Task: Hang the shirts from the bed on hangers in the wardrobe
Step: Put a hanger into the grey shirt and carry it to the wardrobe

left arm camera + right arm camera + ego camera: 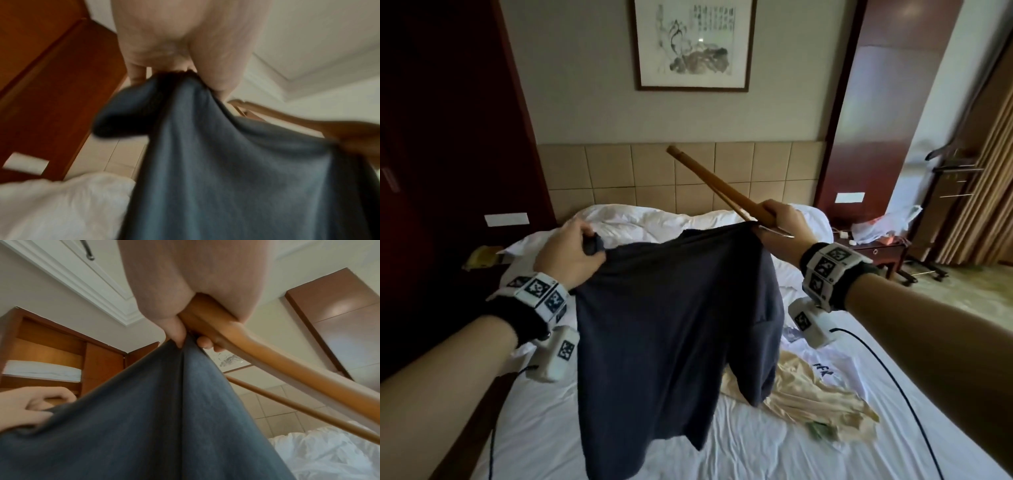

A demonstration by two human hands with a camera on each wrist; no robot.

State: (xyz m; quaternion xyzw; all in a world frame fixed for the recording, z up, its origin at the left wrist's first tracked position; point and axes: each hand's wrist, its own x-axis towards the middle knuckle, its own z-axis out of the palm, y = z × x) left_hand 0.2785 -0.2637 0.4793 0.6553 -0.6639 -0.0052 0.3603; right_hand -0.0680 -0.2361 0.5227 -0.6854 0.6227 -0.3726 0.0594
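We held the dark shirt above the bed, left hand fingers bunching one shoulder, right hand fingers clamped on the wooden hanger and the other shoulder.

Hotel bedroom, dim daylight

Grey-beige wall with a framed ink painting hung above a tan tiled headboard. Dark red-brown wood panels flank the headboard on both sides, each bearing a white switch plate. Small nightstand at far right with a crumpled plastic bag on top. Striped curtains at the right edge; pale patterned floor catches the light. White ceiling moulding shows overhead.
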